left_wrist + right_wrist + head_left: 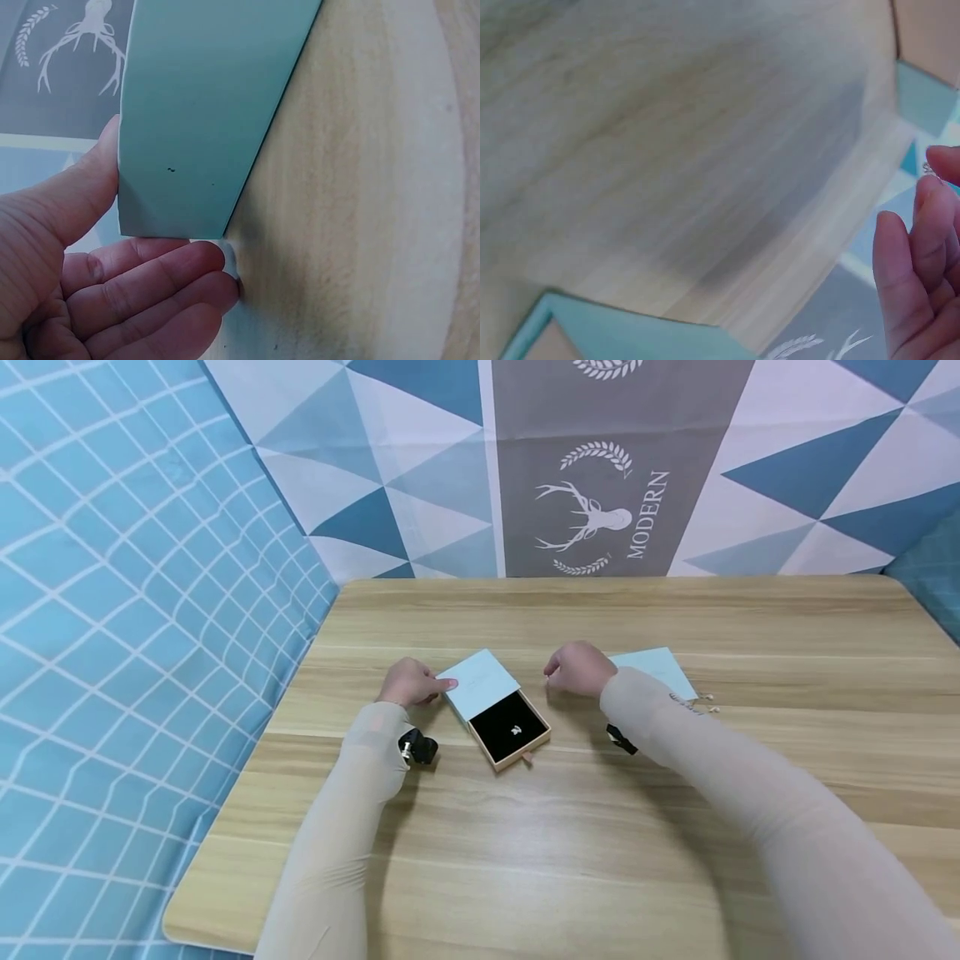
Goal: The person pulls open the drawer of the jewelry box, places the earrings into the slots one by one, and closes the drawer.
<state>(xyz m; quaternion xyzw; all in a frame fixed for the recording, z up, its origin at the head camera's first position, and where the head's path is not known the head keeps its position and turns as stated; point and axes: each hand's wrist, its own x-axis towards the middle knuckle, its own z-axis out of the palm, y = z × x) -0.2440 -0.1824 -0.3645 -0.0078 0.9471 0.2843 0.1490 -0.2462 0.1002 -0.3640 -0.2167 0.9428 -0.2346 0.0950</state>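
Note:
A small drawer-style jewelry box with a pale blue sleeve lies on the table, its black-lined drawer slid partly out toward the person. On the black lining sits a small silvery piece of jewelry. My left hand holds the sleeve's left end, thumb on top and fingers against the end, as the left wrist view shows. To the right of the box, my right hand pinches a tiny silvery item between thumb and forefinger. Its exact kind is too small to tell.
A second pale blue flat item lies behind the right forearm, which partly hides it. Several tiny pale pieces lie by its right corner. The wood-grain table meets a patterned wall cloth at the back.

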